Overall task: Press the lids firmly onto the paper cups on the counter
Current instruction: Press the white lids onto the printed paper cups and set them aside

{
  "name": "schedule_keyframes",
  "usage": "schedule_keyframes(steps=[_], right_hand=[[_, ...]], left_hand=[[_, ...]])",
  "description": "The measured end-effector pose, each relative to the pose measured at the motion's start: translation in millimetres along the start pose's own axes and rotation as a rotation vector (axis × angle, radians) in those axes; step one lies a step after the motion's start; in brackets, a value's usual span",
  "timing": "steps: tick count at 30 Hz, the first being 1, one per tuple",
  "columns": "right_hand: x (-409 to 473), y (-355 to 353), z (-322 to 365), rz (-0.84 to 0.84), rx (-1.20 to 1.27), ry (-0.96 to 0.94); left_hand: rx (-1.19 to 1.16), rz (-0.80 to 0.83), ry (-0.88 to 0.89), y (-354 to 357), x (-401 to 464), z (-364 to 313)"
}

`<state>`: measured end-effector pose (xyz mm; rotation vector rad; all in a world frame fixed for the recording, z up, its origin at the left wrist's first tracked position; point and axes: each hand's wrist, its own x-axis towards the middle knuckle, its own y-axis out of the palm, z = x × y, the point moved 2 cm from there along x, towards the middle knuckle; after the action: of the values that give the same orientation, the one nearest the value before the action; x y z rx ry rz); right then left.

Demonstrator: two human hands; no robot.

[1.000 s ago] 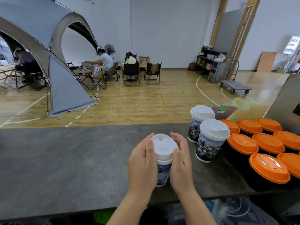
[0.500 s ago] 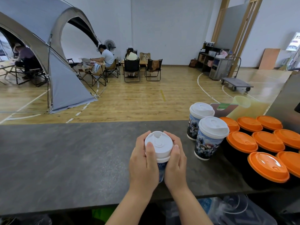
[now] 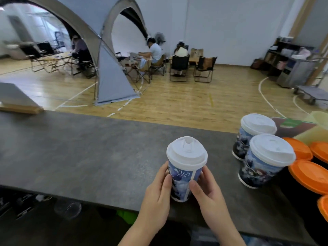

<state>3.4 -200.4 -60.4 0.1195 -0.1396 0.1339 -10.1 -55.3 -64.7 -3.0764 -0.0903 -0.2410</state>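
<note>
Two hands are ours here, and beneath them runs the dark grey counter (image 3: 74, 157), stretching far to the left of our left hand (image 3: 158, 197). Right of our right hand (image 3: 207, 194) sits a cluster of orange lids (image 3: 308, 176) on dark cups, and between that cluster and the hand stand two capped paper cups (image 3: 262, 166), touching each other. Our hands curl around the lower sides of a third paper cup (image 3: 182, 181), thumbs on its front, gripping it upright near the counter's near edge. Its white lid (image 3: 186, 151) sits on top, above our fingers.
</note>
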Motion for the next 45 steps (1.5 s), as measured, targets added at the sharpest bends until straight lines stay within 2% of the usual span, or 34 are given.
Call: schedule_keyframes(steps=[4, 11, 16, 23, 29, 34, 45], right_hand=[[1.1, 32.4, 0.0, -0.029, 0.029, 0.029], [-12.5, 132.9, 10.0, -0.041, 0.078, 0.106], [-24.9, 250.5, 5.0, 0.012, 0.078, 0.107], [-38.7, 441.0, -19.2, 0.194, 0.032, 0.129], [-41.2, 557.0, -32.2, 0.339, -0.004, 0.138], [-11.0, 621.7, -49.3, 0.384, -0.054, 0.107], [137.5, 767.0, -74.1, 0.308, -0.094, 0.047]], left_hand=[[-0.030, -0.136, 0.037, -27.3, -10.3, -12.3], [-0.041, -0.196, 0.014, -123.1, -36.0, -24.3], [-0.032, -0.249, 0.015, -236.4, -62.5, -28.4], [0.029, -0.416, 0.003, -424.8, -113.1, -28.4], [0.066, -0.573, -0.007, -537.7, -136.3, -30.2], [0.103, -0.662, -0.020, -604.3, -120.5, -12.3], [0.163, -0.593, 0.014, -770.6, 17.3, 1.0]])
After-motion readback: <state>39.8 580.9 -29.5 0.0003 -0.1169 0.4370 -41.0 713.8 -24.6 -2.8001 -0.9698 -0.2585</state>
